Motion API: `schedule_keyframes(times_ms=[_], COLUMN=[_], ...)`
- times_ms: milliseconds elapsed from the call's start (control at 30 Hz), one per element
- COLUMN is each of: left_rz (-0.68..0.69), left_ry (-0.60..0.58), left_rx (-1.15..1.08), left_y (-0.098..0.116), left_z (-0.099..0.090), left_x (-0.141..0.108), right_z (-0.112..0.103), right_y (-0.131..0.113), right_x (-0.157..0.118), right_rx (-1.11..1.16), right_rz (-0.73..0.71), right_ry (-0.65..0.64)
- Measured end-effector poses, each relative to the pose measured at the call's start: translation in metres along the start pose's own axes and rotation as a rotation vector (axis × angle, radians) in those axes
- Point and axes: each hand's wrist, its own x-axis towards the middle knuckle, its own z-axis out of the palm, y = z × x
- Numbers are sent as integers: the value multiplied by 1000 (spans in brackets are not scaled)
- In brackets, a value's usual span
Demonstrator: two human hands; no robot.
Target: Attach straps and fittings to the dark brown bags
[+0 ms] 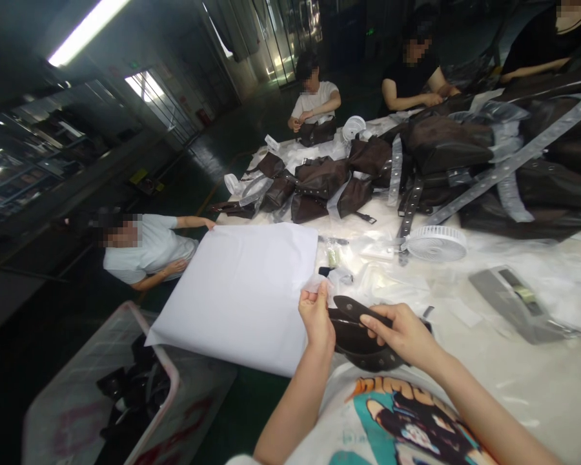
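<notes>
Worktable (537, 394) spreads ahead, pale and glossy; white paper sheet (237, 297) lies flat at 10 o'clock; curled dark-brown leather strap (356, 339), punched with round holes, sits at 12 o'clock between both hands, gripped narrowly by the right hand (401, 336); left hand (315, 316) pinches a wisp of clear plastic (319, 282), its edges hard to make out.

White desk fan (436, 243); seated co-worker (148, 248)

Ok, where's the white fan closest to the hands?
In the head view, the white fan stands on the table ahead of the right hand, beside a dark strap and right of the white sheet.
</notes>
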Motion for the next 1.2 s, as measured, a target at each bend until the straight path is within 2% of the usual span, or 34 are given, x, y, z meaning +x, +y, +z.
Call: schedule_keyframes(times_ms=[200, 367, 533, 633, 700, 800, 867, 933, 1000, 1100, 1200], left_rz=[12, 12, -126, -170, -142, -23, 19, -13, -72, -132, -155], left_ry=[-17, -63, -223, -306, -285, -158, -126, -199, -339, -540, -626], left_rx=[11, 70, 110, 114, 99, 71, 81, 117, 156, 226, 294], left_y=[2, 0, -5, -2, 5, 18, 24, 25, 21, 17, 18], left_z=[1, 3, 10, 14, 17, 22, 27, 33, 39, 44, 45], left_x=[-2, -12, -32, -30, -19, 1, 5, -2, -18, -43, -43], right_z=[2, 4, 6, 0, -8, -18, -18, -12, -7, -10, -22], right_y=[2, 0, -10, -11, -5, 10, 21, 27, 24, 7, -8], right_x=[3, 5, 6, 6, 6, 4, 3, 2, 1, -1, -2], right_rx=[-56, -121, -61, -31, -110, -258, -224, -38, 195, 401, 408], right_rz=[12, 3, -1, -53, -118, -161, -144, -84, 10, 91, 2], right_ry=[8, 72, 130, 135, 143, 215, 173, 8, -116, -86, -20])
